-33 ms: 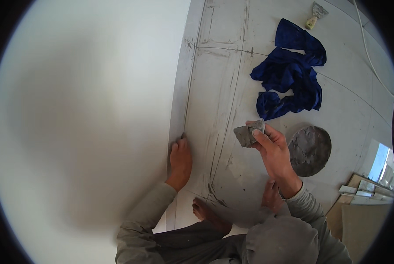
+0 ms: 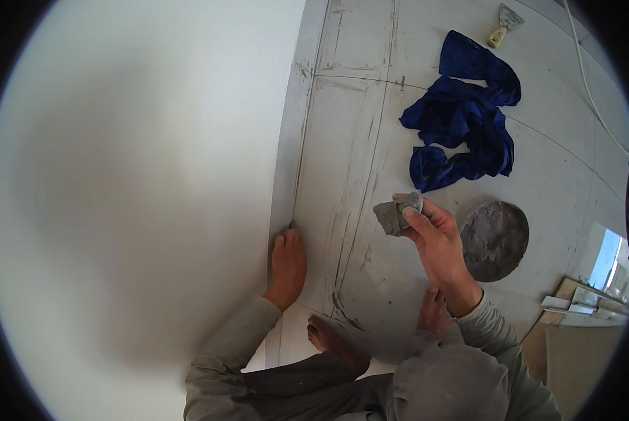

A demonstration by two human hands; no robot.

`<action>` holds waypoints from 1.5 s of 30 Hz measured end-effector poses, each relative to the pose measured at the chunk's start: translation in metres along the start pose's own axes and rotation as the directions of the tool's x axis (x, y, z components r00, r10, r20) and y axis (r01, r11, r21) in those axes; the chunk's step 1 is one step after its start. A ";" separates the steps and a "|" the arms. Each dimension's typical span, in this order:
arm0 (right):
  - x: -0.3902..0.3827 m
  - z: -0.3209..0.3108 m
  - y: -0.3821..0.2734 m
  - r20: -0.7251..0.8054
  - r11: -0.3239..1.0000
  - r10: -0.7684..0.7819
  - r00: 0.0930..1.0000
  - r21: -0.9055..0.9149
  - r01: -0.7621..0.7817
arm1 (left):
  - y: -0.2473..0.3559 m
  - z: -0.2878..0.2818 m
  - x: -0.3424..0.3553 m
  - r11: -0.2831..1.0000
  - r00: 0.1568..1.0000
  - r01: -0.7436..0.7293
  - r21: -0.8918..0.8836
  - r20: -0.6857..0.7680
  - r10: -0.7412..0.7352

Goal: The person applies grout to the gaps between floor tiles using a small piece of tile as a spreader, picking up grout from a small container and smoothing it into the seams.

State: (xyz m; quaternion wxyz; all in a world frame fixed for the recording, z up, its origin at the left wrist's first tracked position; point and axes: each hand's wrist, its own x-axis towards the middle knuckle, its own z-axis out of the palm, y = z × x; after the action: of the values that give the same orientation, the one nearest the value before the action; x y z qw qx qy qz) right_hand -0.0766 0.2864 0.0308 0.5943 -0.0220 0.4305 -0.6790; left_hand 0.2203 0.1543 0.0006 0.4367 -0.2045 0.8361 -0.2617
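Observation:
My left hand [image 2: 288, 261] is down at the joint between the grey skirting [image 2: 286, 168] along the white wall and the tiled floor [image 2: 342, 161]. Its fingers are curled together with the tips against the joint; whether they hold anything is hidden. Raised over the floor, my right hand [image 2: 437, 235] pinches a small flat piece loaded with grey grout [image 2: 393, 216] between thumb and fingers. Just right of that hand stands a round bucket of grey grout [image 2: 495, 238]. Dark grout smears run along the tile joints beside my left hand.
A crumpled dark blue cloth [image 2: 465, 116] lies on the tiles ahead. Beyond it is a putty knife [image 2: 505, 27] with a pale handle. A white cable [image 2: 587, 91] curves along the far right. Boards [image 2: 588, 309] lean at the right. My bare foot [image 2: 332, 344] rests near the wall.
My left hand has slid slightly toward me along the joint. The right hand and the grout-loaded piece stay in the same place.

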 end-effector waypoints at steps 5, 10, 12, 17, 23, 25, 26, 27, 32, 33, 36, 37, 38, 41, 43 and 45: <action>-0.001 -0.001 0.002 -0.008 0.999 0.001 1.000 -0.043 -0.001 | 0.004 -0.010 -0.023 0.965 0.963 -0.090 -0.248 0.226 0.148; 0.005 0.001 0.003 -0.025 0.997 -0.006 1.000 -0.082 0.004 | -0.027 -0.057 0.108 0.929 0.910 0.149 -0.338 -0.321 -0.263; 0.009 0.007 0.003 -0.016 0.997 -0.027 1.000 -0.069 0.026 | -0.042 -0.062 0.154 0.927 0.866 0.190 -0.323 -0.390 -0.314; 0.022 0.013 0.006 -0.019 0.996 -0.043 0.999 -0.073 0.042 | -0.049 -0.086 0.162 0.990 0.991 0.133 0.042 -0.015 -0.133; 0.025 0.009 0.007 0.000 0.995 -0.086 0.996 -0.055 0.086 | -0.028 -0.075 0.069 0.911 0.984 0.172 -0.375 0.116 -0.138; 0.020 0.009 0.016 -0.006 0.995 -0.067 0.998 -0.078 0.066 | -0.036 -0.087 0.036 0.512 0.911 0.028 -0.859 -0.188 -0.366; 0.021 0.006 0.020 0.009 0.996 -0.040 0.999 -0.079 0.041 | -0.033 -0.096 0.027 0.508 0.911 0.036 -0.861 -0.180 -0.371; 0.020 0.005 0.023 0.023 0.996 -0.013 1.000 -0.082 0.015 | -0.024 -0.108 0.021 0.242 0.874 -0.164 -0.956 -0.254 -0.414; 0.010 0.015 0.030 0.064 0.995 0.095 0.993 -0.001 -0.096 | 0.005 -0.133 -0.002 -0.013 0.819 -0.401 -0.916 -0.352 -0.454; 0.008 0.015 0.030 0.099 0.995 0.102 0.990 0.013 -0.104 | 0.010 -0.131 -0.004 -0.015 0.821 -0.366 -0.930 -0.316 -0.475; 0.002 0.016 0.035 0.109 0.987 0.152 0.982 0.038 -0.157 | 0.020 -0.121 -0.008 -0.043 0.809 -0.337 -0.941 -0.266 -0.525; 0.001 0.017 0.036 0.114 0.987 0.154 0.981 0.037 -0.160 | 0.023 -0.119 -0.009 -0.071 0.795 -0.344 -0.936 -0.251 -0.552; 0.000 0.019 0.038 0.115 0.985 0.158 0.981 0.051 -0.165 | 0.025 -0.119 -0.011 -0.070 0.794 -0.341 -0.937 -0.248 -0.554; -0.002 0.020 0.039 0.102 0.981 0.180 0.978 0.054 -0.186 | 0.032 -0.121 -0.012 -0.193 0.800 -0.346 -0.918 -0.181 -0.572; -0.003 0.020 0.038 0.090 0.978 0.198 0.976 0.046 -0.203 | 0.036 -0.123 -0.013 -0.245 0.810 -0.331 -0.911 -0.141 -0.570; -0.005 0.019 0.037 0.061 0.972 0.221 0.973 0.072 -0.225 | 0.038 -0.124 -0.011 -0.251 0.805 -0.341 -0.906 -0.144 -0.576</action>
State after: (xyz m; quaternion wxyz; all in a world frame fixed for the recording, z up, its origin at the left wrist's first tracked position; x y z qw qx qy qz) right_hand -0.0358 0.2822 0.0226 0.6782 0.0318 0.3876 -0.6235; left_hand 0.1185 0.2224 0.0439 -0.1985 -0.4667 0.7599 0.4067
